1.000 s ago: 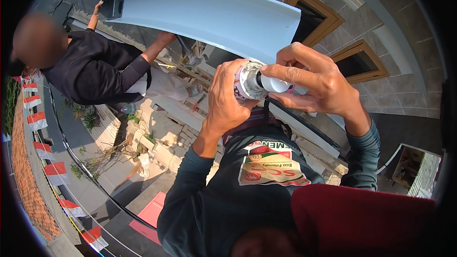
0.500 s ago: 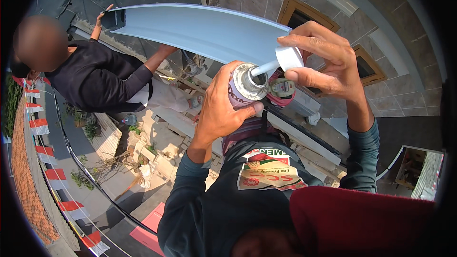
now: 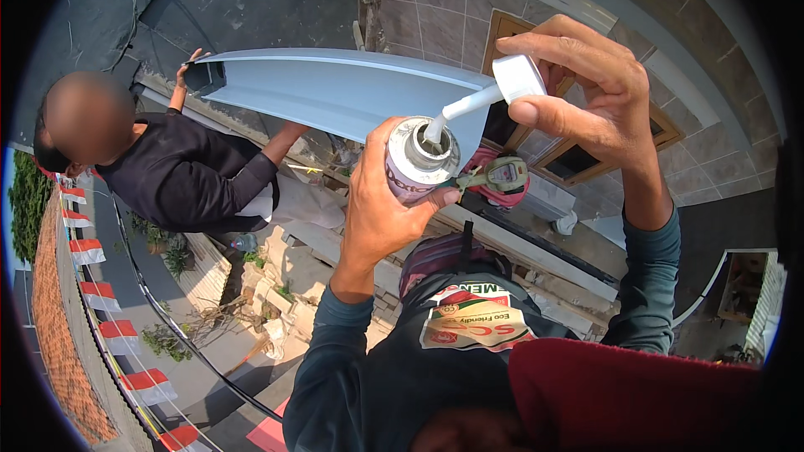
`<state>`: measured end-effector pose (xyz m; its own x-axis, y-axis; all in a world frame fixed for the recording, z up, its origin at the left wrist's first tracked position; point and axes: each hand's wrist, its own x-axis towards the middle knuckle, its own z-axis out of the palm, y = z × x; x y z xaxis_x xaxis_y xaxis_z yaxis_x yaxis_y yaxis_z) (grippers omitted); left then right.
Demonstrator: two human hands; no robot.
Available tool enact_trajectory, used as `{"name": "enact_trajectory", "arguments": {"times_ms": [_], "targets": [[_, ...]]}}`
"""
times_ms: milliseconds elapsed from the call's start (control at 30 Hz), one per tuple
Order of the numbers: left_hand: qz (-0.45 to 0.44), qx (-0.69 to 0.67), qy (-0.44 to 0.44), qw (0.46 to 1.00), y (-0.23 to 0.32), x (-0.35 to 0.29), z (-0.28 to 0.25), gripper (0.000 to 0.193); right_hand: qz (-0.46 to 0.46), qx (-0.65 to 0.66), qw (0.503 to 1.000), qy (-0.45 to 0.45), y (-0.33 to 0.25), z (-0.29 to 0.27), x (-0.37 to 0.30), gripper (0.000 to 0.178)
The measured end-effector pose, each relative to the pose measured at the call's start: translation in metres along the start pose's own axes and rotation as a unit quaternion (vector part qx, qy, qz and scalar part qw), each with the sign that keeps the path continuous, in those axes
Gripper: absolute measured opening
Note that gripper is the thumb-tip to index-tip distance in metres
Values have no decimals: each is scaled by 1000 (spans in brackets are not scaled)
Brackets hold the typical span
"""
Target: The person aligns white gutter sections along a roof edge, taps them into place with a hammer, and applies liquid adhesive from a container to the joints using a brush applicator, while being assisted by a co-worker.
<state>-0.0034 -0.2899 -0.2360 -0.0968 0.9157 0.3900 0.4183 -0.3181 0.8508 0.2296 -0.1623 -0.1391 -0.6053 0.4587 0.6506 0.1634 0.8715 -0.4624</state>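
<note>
My left hand [image 3: 373,209] is wrapped round a small open glue can [image 3: 408,182] with a pale printed label and a grey, smeared rim. Pinched between the thumb and fingers of my right hand [image 3: 599,88] is the white cap [image 3: 519,78] of an applicator brush. Its white-coated stem [image 3: 469,105] slants down, with the tip in the can's mouth. Behind my hands, a long light-blue gutter [image 3: 335,92] reaches from the left toward my right hand. A co-worker in a dark top [image 3: 184,172] has both hands at the gutter.
Below lie broken blocks and rubble [image 3: 276,297]. A dark cable [image 3: 180,331] and a string of red-and-white flags [image 3: 117,328] run along the left. A tiled wall [image 3: 435,0] with wooden-framed windows [image 3: 578,155] rises ahead. A green-and-grey device [image 3: 504,176] sits past the can.
The brush has been drawn farther out of the can, showing more coated stem as my right hand rises slightly. The can has shifted left and down in view.
</note>
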Motion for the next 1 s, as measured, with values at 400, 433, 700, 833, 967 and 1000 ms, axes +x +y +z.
{"name": "enact_trajectory", "arguments": {"times_ms": [400, 433, 700, 833, 967, 1000], "targets": [[-25, 4, -18, 1000, -20, -2, 18, 85, 125, 115, 983, 62, 42, 8, -49, 35], [-26, -11, -10, 1000, -23, -6, 19, 86, 132, 119, 982, 62, 45, 12, -55, 35], [-35, -59, 14, 998, -42, -17, 25, 86, 248, 113, 962, 16, 70, 19, -70, 39], [-35, -75, 15, 996, -44, -23, 24, 85, 209, 47, 976, 34, 75, 15, -69, 37], [-42, -81, 9, 996, -44, -25, 23, 84, 91, -81, 991, 48, 62, 21, -60, 40], [-41, -82, 9, 996, -44, -25, 23, 84, 48, -112, 992, 29, 58, 24, -60, 41]]}}
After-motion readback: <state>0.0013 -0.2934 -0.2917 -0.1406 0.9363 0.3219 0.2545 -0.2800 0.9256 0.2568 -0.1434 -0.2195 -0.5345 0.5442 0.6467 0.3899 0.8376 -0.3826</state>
